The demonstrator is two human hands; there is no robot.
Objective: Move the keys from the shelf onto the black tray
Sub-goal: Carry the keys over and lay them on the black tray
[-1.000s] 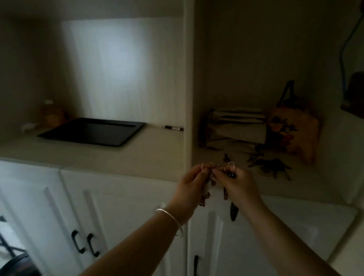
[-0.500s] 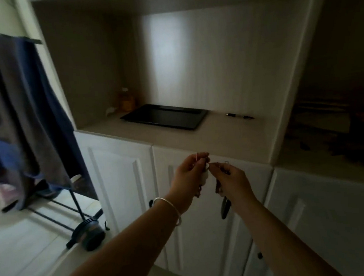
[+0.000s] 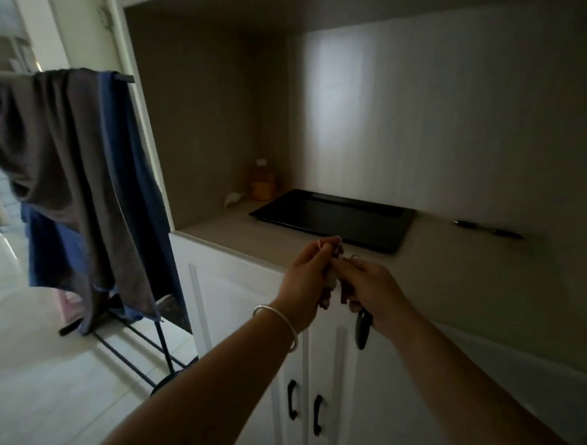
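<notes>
Both hands hold a bunch of keys (image 3: 363, 327) in the air over the front edge of the counter. My left hand (image 3: 307, 279) pinches the rings and a pale tag at the top. My right hand (image 3: 369, 288) grips the rest, and a dark fob hangs below it. The black tray (image 3: 333, 215) lies flat on the counter just behind the hands, with nothing on it. The shelf the keys came from is out of view to the right.
A pen (image 3: 487, 230) lies on the counter right of the tray. An orange bottle (image 3: 262, 182) stands in the back left corner. White cabinet doors (image 3: 301, 407) are below. A rack with grey and blue cloths (image 3: 72, 190) stands at the left.
The view has swung left, away from the right shelf. Both hands, still holding the keys, have moved left and now sit just in front of the black tray.
</notes>
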